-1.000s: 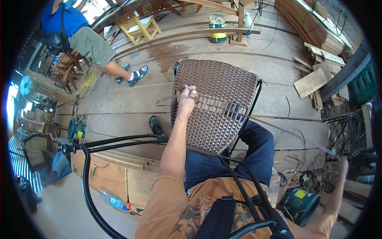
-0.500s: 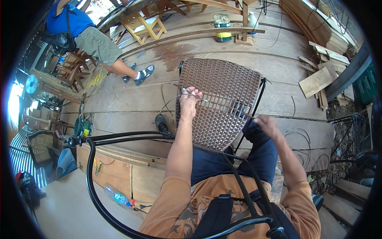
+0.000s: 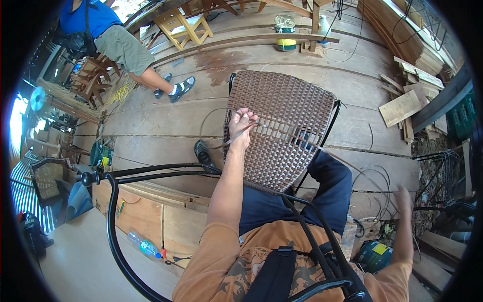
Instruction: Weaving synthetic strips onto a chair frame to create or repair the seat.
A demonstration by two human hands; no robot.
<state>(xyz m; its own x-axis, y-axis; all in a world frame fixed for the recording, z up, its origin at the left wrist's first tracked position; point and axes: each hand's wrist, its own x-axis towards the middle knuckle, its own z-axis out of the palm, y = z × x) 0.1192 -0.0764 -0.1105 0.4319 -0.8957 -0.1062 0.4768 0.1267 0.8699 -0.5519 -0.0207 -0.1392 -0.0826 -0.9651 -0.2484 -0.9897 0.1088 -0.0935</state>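
Observation:
A brown woven chair panel (image 3: 274, 95) on a black metal frame stands before my knees, with a gap of bare lengthwise strands across its middle. My left hand (image 3: 242, 126) is over the left end of that gap, its fingers pinched on a brown flat weaving strip (image 3: 218, 146) that loops out past the panel's left edge. Far out to the right is my right hand (image 3: 403, 200), blurred by motion. A long strip (image 3: 347, 162) leaves the weave's right side and stretches to this hand, which looks closed on its end.
A curved black metal frame (image 3: 116, 226) arcs around my left side. A plastic bottle (image 3: 143, 245) lies on the bench. Another person in a blue shirt (image 3: 95, 22) stands at the far left. Wood offcuts (image 3: 402, 104) are piled at right; a long wooden strip (image 3: 241, 41) lies across the back.
My right hand has swung outward to the right, away from the panel, drawing out a long strip. The left hand has stayed near the gap, and the thin tool in it no longer shows.

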